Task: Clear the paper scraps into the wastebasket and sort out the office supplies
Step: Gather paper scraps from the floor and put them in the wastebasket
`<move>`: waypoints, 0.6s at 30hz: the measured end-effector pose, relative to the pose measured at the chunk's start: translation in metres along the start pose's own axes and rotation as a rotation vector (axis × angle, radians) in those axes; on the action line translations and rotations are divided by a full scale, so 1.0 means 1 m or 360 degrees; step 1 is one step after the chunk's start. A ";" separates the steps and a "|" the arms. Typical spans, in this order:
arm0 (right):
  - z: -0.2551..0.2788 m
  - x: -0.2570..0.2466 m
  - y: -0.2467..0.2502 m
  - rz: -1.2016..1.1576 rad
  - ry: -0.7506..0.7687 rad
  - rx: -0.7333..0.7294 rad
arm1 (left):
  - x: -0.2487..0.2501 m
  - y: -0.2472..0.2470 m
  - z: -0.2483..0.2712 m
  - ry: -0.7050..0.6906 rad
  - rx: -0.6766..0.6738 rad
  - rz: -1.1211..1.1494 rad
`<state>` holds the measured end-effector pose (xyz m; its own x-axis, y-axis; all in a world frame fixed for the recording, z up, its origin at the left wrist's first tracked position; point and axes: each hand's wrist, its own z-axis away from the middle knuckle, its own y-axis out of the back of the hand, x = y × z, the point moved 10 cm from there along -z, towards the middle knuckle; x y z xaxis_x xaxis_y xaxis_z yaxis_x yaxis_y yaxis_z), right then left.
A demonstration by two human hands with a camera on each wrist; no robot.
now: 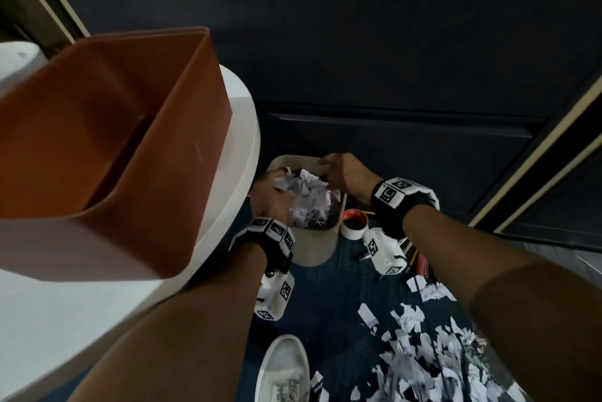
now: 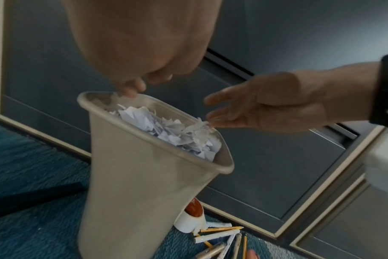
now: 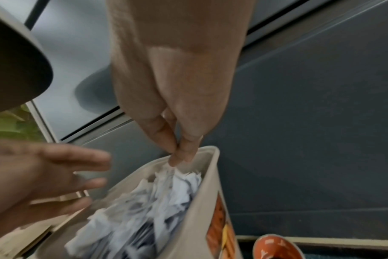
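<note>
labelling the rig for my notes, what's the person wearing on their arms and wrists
Both forearms are bare, with no sleeves. Each wrist carries a black strap, the left wrist band and the right wrist band, topped with white blocks printed with black square markers. A white boxy camera unit with the same markers hangs under each wrist. No cables show.

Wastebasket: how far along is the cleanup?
Done: wastebasket nearly full of paper scraps. In hand: left hand and right hand are over the rim, fingers spread. Left: many torn scraps on the carpet; pens and cup unsorted.
</note>
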<state>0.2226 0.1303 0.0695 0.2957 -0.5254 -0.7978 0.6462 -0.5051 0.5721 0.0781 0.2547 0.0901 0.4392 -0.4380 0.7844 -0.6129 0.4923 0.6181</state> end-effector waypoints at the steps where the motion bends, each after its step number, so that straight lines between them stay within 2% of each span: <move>1: 0.003 0.001 0.008 -0.0004 -0.0015 0.0042 | 0.001 0.005 0.000 -0.0037 0.0058 -0.0023; 4: 0.012 0.004 0.031 0.0111 -0.0027 0.0177 | 0.003 0.009 0.004 -0.0115 0.0182 -0.0060; 8: 0.032 0.001 0.054 0.0084 0.0003 0.0228 | 0.017 -0.003 0.019 -0.0271 0.0176 -0.0044; 10: 0.047 -0.001 0.067 0.0058 0.0007 0.0230 | 0.029 -0.017 0.027 -0.0340 0.0074 0.0033; 14: 0.086 0.006 0.090 0.0014 -0.0030 0.0237 | 0.060 -0.050 0.049 -0.0333 -0.0189 0.0218; 18: 0.137 0.029 0.093 0.0069 -0.0138 0.0108 | 0.088 -0.074 0.088 -0.0371 -0.0374 0.0287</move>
<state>0.1949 -0.0258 0.1261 0.2582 -0.6036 -0.7543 0.5840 -0.5244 0.6196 0.1046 0.1138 0.1090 0.1604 -0.4747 0.8654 -0.4876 0.7242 0.4876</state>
